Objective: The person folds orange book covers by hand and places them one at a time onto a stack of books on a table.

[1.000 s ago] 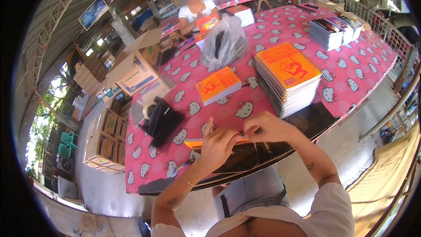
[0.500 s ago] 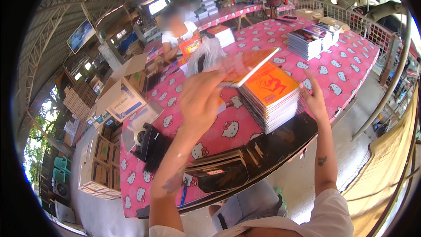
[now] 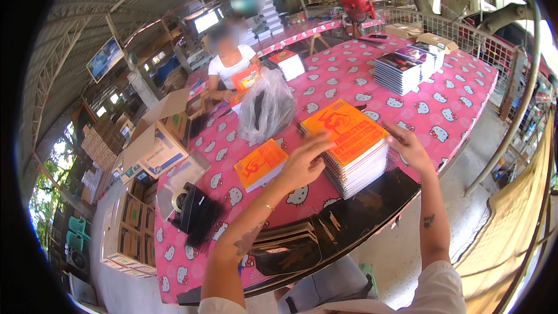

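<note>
Head view shows me the tall notebook stack (image 3: pixel 360 173) between two separated hands, its long axis seemingly running from far left to near right. The left hand (image 3: pixel 308 158) overlaps its spiral edge; whether it grips, I cannot tell. The right hand (image 3: pixel 411 147), fingers spread, is just beside. Rightward, the pink worktop (image 3: pixel 462 102) extends widely.
</note>
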Action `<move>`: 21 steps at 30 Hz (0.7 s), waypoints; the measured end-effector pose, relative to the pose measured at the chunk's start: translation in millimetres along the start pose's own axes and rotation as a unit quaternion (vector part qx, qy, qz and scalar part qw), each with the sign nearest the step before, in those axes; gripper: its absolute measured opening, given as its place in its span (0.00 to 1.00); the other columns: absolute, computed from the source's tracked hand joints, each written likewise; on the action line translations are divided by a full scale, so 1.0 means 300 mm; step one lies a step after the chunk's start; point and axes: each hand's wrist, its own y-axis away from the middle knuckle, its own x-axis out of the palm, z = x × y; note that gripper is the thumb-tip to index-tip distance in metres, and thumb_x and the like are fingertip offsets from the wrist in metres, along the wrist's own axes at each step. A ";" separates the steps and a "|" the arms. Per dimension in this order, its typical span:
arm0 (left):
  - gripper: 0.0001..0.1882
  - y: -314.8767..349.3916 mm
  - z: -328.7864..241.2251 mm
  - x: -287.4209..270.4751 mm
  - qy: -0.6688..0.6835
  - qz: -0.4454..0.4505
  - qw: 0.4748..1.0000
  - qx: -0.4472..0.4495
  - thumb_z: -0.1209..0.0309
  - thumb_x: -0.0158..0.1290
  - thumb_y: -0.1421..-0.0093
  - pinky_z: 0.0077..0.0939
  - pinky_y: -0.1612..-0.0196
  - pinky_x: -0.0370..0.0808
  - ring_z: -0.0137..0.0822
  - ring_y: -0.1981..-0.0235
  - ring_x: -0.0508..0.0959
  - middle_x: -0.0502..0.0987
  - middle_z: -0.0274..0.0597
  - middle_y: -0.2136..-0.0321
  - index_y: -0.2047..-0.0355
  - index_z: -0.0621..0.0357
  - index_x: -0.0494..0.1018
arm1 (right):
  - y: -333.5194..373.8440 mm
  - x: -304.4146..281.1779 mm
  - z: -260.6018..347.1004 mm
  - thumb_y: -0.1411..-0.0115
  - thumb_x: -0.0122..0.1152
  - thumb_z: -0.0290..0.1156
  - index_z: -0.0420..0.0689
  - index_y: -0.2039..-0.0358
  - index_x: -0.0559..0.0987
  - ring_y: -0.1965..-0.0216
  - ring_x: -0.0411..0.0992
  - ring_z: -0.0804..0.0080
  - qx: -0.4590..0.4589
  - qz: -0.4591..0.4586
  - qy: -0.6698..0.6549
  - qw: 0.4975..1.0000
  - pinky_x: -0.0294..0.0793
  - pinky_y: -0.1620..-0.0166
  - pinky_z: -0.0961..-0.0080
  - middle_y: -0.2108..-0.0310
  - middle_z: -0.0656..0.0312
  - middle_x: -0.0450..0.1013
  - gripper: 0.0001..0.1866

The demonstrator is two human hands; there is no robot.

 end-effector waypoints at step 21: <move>0.09 0.382 -0.323 -0.458 -0.284 -0.057 0.951 -0.110 0.76 0.54 0.38 0.40 0.56 0.63 0.45 0.65 0.77 0.78 0.44 0.68 0.58 0.58 0.77 | 0.242 0.688 0.117 0.41 0.73 0.32 0.40 0.42 0.74 0.51 0.78 0.59 -0.005 0.133 -0.056 0.989 0.77 0.49 0.68 0.54 0.54 0.77 0.29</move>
